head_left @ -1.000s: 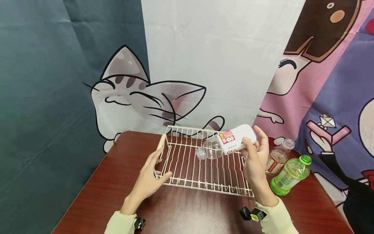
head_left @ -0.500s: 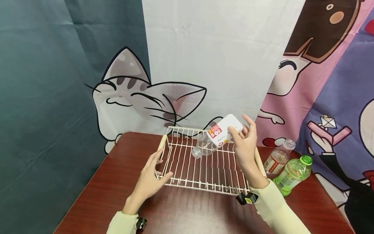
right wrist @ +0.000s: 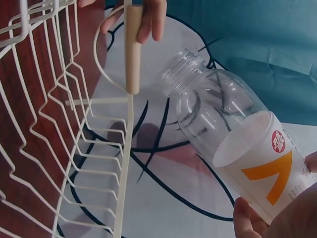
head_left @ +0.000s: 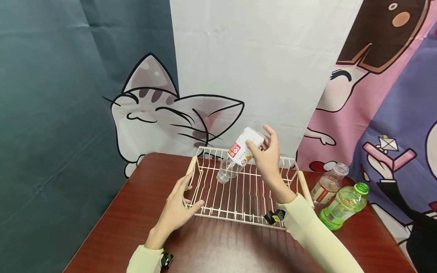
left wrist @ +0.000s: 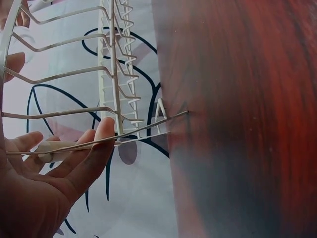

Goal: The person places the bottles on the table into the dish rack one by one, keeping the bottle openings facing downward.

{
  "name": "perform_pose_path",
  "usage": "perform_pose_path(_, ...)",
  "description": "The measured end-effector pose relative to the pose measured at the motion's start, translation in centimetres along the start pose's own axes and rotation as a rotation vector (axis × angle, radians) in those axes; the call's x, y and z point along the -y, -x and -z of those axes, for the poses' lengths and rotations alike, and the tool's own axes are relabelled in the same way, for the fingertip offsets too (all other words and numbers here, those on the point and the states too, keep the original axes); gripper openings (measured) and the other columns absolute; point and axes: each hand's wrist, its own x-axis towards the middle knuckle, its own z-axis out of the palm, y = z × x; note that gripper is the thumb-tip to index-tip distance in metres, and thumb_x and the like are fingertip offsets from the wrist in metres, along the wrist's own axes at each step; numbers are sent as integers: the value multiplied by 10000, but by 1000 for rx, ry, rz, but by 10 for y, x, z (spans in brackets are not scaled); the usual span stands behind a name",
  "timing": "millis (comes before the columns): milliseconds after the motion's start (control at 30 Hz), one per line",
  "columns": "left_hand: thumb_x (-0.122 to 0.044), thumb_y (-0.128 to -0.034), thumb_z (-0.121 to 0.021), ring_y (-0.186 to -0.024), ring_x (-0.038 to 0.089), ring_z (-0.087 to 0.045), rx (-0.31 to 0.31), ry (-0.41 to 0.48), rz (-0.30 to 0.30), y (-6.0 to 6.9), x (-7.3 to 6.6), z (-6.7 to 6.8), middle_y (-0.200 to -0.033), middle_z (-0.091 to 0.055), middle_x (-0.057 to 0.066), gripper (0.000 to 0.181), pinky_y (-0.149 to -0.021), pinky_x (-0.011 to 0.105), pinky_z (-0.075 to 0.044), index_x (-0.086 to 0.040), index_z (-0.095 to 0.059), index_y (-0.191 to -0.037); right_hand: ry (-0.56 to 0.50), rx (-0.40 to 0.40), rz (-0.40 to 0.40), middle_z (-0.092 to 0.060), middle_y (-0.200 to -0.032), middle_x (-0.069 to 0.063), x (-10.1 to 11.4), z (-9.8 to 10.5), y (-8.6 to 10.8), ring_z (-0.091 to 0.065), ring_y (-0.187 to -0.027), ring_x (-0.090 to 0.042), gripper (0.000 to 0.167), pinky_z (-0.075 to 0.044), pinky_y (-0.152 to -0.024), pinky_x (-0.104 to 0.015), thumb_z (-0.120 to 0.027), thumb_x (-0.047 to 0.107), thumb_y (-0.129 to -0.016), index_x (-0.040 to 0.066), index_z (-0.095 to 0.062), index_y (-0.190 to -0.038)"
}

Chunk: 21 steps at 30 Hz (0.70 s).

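My right hand (head_left: 268, 161) grips the base end of a clear bottle with a white label (head_left: 240, 151), tilted neck-down over the white wire rack (head_left: 235, 217). In the right wrist view the uncapped neck of the bottle (right wrist: 218, 114) points up-left, beside the rack's wooden handle (right wrist: 132, 49). My left hand (head_left: 174, 208) rests at the rack's left end, fingers against its wooden handle (head_left: 191, 168). From the left wrist view, the left hand (left wrist: 59, 173) has its fingers relaxed along the handle and end wires.
Right of the rack stand a clear bottle with a red and white label (head_left: 327, 185) and a green bottle (head_left: 345, 206), both uncapped. The reddish-brown table (head_left: 218, 250) meets a printed cloth backdrop (head_left: 266, 76) behind.
My right hand has moved left with the bottle, which now tilts more steeply neck-down over the rack's left part. The left hand has stayed at the rack's handle.
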Motion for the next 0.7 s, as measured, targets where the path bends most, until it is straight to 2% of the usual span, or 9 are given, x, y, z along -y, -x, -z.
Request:
perform_pose_path(233, -271, -907, -926, -1324, 356, -671, 0, -5, 0, -1, 0, 0, -1722, -430, 28, 1021, -823, 368, -651, -303, -348, -1748, 51, 41, 11, -640, -1493, -189, -4, -17, -5, -678, -1200, -287, 818, -587, -953, -251, -770, 33, -973, 78, -374, -1686)
perform_pose_path(500, -232, -897, -929, -1332, 359, -665, -5, 11, 5, 0, 1, -1, -1719, -430, 5, 1042, -819, 399, -667, -351, -337, -1745, 153, 54, -3, -664, -1496, -155, -8, -31, -17, -700, -1204, -301, 839, -598, -910, -270, -796, 143, -969, 124, -376, -1695)
perform_pose_path(600, -242, -893, -929, -1324, 356, -671, -7, 5, 2, 0, 1, -1, -1716, -433, -4, 1034, -819, 382, -661, -322, -349, -1746, 194, 66, -10, -649, -1521, -144, -10, -37, -22, -679, -1202, -290, 849, -603, -890, -314, -790, 180, -976, 129, -360, -1706)
perform_pose_path(700, -234, -891, -929, -1316, 358, -676, -7, 2, -4, 0, 0, -1, -1714, -436, 2, 1036, -819, 371, -658, -312, -350, -1747, 252, 71, -22, -631, -1555, -128, -15, -44, -28, -655, -1235, -292, 858, -594, -937, -389, -793, 217, -976, 153, -358, -1713)
